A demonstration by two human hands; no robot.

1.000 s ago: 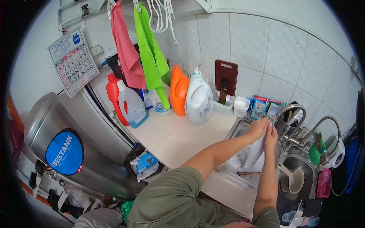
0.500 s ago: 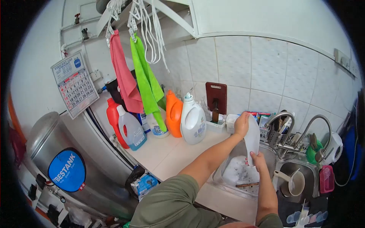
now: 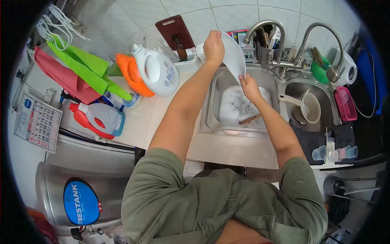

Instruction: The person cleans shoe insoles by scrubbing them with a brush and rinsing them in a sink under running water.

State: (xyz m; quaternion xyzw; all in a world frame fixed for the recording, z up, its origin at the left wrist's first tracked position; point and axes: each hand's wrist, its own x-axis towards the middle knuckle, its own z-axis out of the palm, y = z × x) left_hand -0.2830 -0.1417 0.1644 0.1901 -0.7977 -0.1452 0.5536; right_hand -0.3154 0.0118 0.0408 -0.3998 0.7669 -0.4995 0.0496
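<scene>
My left hand [image 3: 214, 48] is closed on the upper end of a thin, curved white piece [image 3: 234, 57]; I cannot tell whether it is a plate or a bendable mat. My right hand [image 3: 250, 87] grips the lower end of the same piece, thumb on its face. Both hands hold it tilted above the left basin [image 3: 216, 99]. Below, foamy water with dark specks [image 3: 237, 101] lies in that basin, and a brown stick-like handle [image 3: 249, 119] pokes out of it near the front.
In the right basin [image 3: 331, 101] sits a cream pan [image 3: 315, 107] with a utensil in it. Two taps [image 3: 280, 40] rise behind. Detergent bottles [image 3: 160, 75], hanging cloths [image 3: 81, 67] and a brown board [image 3: 174, 32] are to the left. Small cups [image 3: 341, 153] stand front right.
My view has tilted down and shifted, so the sink sits higher in the picture. Both hands keep hold of the white piece, which now shows a more curved edge.
</scene>
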